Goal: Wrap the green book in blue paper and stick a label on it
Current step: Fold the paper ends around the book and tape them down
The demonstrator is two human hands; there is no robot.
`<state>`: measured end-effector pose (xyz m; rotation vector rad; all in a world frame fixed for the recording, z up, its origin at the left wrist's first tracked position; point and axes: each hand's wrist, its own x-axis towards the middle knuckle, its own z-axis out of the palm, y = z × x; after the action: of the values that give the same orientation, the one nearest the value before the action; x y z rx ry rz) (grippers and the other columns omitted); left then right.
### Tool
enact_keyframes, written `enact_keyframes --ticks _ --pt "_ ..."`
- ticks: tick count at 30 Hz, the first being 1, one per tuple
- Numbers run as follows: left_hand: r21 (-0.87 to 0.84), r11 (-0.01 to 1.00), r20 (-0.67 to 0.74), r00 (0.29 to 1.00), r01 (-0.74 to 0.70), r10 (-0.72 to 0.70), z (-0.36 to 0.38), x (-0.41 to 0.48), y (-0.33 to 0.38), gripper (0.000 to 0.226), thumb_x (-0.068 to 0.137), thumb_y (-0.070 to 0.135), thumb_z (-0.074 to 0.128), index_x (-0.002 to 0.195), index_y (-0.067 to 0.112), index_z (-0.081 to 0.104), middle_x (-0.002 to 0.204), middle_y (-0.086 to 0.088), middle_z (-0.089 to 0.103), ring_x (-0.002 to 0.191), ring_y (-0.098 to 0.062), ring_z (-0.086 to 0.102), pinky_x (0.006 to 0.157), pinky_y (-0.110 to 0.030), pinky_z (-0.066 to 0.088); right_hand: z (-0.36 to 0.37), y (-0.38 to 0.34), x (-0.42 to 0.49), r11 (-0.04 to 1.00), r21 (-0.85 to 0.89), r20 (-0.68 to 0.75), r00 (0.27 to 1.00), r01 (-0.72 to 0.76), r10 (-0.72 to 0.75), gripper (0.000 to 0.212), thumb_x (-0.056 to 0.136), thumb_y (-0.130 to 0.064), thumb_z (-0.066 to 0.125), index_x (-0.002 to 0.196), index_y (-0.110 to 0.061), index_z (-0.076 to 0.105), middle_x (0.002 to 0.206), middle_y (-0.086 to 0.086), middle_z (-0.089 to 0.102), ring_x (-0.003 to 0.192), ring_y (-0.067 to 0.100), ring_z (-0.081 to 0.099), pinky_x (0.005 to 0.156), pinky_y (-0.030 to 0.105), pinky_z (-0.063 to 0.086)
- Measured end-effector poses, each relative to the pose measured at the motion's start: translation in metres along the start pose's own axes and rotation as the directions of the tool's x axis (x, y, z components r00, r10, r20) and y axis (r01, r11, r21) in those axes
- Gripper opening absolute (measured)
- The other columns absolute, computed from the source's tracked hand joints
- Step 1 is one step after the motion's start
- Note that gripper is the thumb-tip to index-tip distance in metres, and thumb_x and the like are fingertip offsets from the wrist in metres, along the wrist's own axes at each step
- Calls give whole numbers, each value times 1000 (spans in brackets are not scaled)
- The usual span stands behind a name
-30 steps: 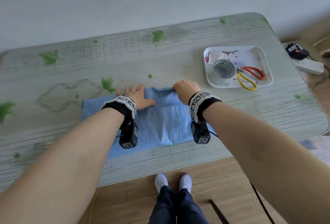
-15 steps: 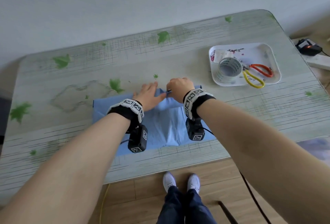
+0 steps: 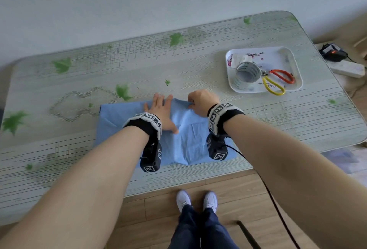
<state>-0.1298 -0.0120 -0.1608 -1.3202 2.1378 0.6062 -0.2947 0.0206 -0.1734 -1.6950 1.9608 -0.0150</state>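
Blue paper [image 3: 186,139] lies folded over the middle of the table near its front edge; the green book is hidden under it. My left hand [image 3: 161,110] presses flat on the paper with straight fingers, near its far edge. My right hand [image 3: 200,101] is curled and pinches the paper's far edge just to the right of the left hand. A white tray [image 3: 294,64] at the back right holds a roll of clear tape [image 3: 248,74], scissors [image 3: 276,82] with one red and one yellow handle, and small labels [image 3: 237,58].
The table [image 3: 79,149] has a pale top printed with green leaves; its front edge runs close below the paper. A power strip [image 3: 346,69] and a black device with a red light [image 3: 333,53] sit on the floor to the right. My feet stand below the table edge.
The view has shifted. My left hand has spread flatter on the paper, and my right hand still pinches the far edge, now a little farther from the left hand.
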Motion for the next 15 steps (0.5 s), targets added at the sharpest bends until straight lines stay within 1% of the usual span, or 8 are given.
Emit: enact_keyframes --ticks 2,4,6,7,9,11,13,15 --pt "-10 1000 4 1000 17 -17 -2 1 2 127 64 46 79 149 21 -12 158 -7 -9 145 -27 -20 113 -58 -1 1 -1 1 998 49 6 999 39 -39 22 85 -23 58 106 -16 59 108 5 62 101 26 58 79 33 47" --pt "-64 998 34 999 19 -17 -3 2 2 125 66 50 77 150 20 -11 158 -7 -8 145 -27 -19 113 -60 1 3 -5 1 997 68 17 999 46 -47 38 84 -36 61 114 -15 53 112 5 60 102 26 58 83 37 49" --pt "-145 989 51 999 27 -20 -4 2 -1 115 72 54 70 151 21 -6 159 -6 -7 145 -25 -18 113 -60 2 6 -14 1 999 -21 35 999 28 -28 51 81 -51 62 118 -17 52 112 4 61 99 25 59 79 35 49" --pt "-173 984 46 999 35 -27 -4 2 -3 106 77 51 67 151 21 -3 159 -5 -5 146 -24 -17 113 -60 3 8 -20 0 997 -79 32 999 22 -19 52 81 -54 61 116 -18 53 109 3 61 96 25 60 77 34 49" --pt "-203 978 -3 999 51 -52 -3 -1 -7 81 87 36 56 150 22 7 159 -4 2 147 -23 -12 113 -60 3 11 -30 0 993 -118 -11 1000 4 -5 42 84 -50 60 111 -17 58 105 4 62 92 25 62 76 34 51" --pt "-232 970 -87 992 74 -96 -4 -3 -8 60 90 25 46 145 21 22 155 -6 16 146 -22 2 113 -59 5 10 -36 -1 995 -93 -47 999 -18 13 32 87 -41 59 106 -15 61 106 6 63 94 26 62 77 35 53" --pt "-250 962 -174 973 106 -153 -5 -4 -5 48 88 23 46 134 18 35 144 -9 31 140 -22 19 111 -58 11 8 -40 -3 997 -78 -69 998 -19 14 32 86 -38 59 106 -14 61 109 8 59 101 27 58 79 36 51" --pt "-248 958 -261 943 143 -208 -6 -4 -2 42 86 24 48 127 16 40 136 -10 37 133 -24 28 110 -57 15 5 -42 -4 996 -91 -97 995 2 -11 29 85 -33 61 108 -14 59 112 8 55 107 27 53 79 36 48"
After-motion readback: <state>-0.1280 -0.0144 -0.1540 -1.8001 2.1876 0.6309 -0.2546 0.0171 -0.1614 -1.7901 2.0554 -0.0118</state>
